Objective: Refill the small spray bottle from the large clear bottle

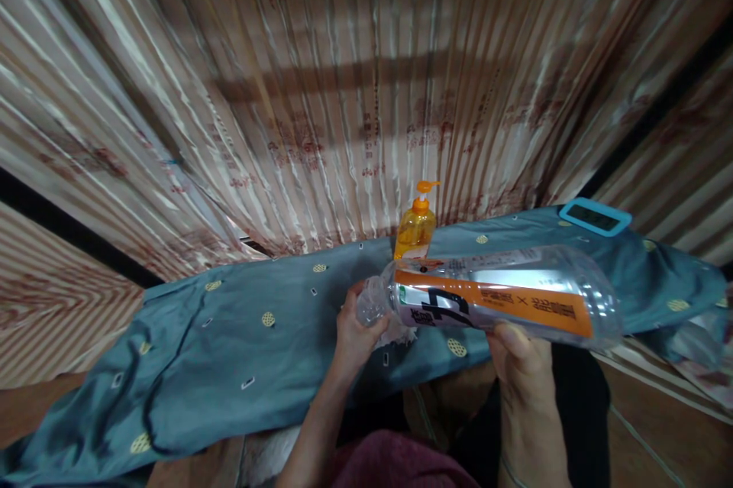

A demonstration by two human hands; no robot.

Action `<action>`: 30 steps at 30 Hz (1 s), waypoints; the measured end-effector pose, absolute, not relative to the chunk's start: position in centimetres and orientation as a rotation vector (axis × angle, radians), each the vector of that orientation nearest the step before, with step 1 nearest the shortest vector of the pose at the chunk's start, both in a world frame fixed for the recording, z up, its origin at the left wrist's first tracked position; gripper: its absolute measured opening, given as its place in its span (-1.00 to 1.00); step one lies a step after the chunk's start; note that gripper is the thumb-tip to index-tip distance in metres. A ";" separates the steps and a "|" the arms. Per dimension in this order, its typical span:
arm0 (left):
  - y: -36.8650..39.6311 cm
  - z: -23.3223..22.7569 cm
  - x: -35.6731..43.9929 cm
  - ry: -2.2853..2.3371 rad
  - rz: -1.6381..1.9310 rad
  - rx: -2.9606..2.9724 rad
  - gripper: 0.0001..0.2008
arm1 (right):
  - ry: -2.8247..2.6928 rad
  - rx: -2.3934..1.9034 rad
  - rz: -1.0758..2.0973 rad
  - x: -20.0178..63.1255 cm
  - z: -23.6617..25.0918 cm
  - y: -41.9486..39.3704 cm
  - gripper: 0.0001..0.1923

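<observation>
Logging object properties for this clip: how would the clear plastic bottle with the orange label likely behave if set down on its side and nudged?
The bottle looks empty and see-through, so probably light. Its round body, held sideways by the left hand and right hand, would likely roll on the blue cloth. Thin walls may dent under a squeeze.

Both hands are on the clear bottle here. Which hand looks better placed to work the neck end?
Probably the left hand: it wraps the neck end of the clear bottle, which lies sideways. The right hand supports the body from beneath, near the orange label.
</observation>
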State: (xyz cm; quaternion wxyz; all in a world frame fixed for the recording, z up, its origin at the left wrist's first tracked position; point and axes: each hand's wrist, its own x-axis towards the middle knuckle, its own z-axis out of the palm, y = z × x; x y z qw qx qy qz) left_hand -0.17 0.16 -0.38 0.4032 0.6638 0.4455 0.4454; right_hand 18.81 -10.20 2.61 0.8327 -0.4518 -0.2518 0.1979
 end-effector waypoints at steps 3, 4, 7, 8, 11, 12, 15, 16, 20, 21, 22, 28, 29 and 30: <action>0.1 -0.3 -0.1 1.114 1.146 1.664 -0.44 | -0.525 -0.948 0.407 18.9 2.8 -10.1 -0.60; 0.1 -0.3 -0.1 1.107 1.157 1.662 -0.45 | -0.521 -0.945 0.406 18.9 2.8 -10.1 -0.61; 0.1 -0.3 0.1 1.087 1.183 1.652 -0.49 | -0.524 -0.937 0.402 18.8 3.0 -10.1 -0.66; 0.0 -0.3 0.1 1.082 1.188 1.646 -0.49 | -0.524 -0.935 0.397 18.8 3.0 -10.0 -0.67; 0.0 -0.2 0.2 1.097 1.196 1.632 -0.47 | -0.530 -0.933 0.389 18.7 3.3 -9.9 -0.69; 0.1 -0.2 0.1 1.106 1.197 1.631 -0.46 | -0.534 -0.931 0.393 18.6 3.3 -9.8 -0.69; 0.1 -0.4 0.1 1.106 1.190 1.637 -0.46 | -0.526 -0.913 0.411 18.6 3.5 -9.7 -0.65; 0.1 -0.4 0.0 1.099 1.186 1.640 -0.46 | -0.509 -0.907 0.413 18.6 3.5 -9.7 -0.63; 0.1 -0.6 0.0 1.099 1.180 1.644 -0.46 | -0.445 -0.912 0.412 18.6 3.3 -9.6 -0.52; 0.1 -0.6 0.0 1.106 1.179 1.641 -0.45 | -0.441 -0.919 0.415 18.5 3.3 -9.6 -0.51; 0.0 -0.6 0.0 1.113 1.178 1.637 -0.45 | -0.443 -0.924 0.419 18.5 3.4 -9.6 -0.50; -0.1 -0.5 0.1 1.125 1.161 1.647 -0.44 | -0.466 -0.912 0.430 18.3 4.1 -9.7 -0.39; 0.0 -0.5 0.1 1.128 1.161 1.649 -0.43 | -0.468 -0.911 0.431 18.3 4.2 -9.7 -0.38; 0.0 -0.5 0.1 1.128 1.162 1.650 -0.42 | -0.472 -0.911 0.435 18.3 4.3 -9.7 -0.37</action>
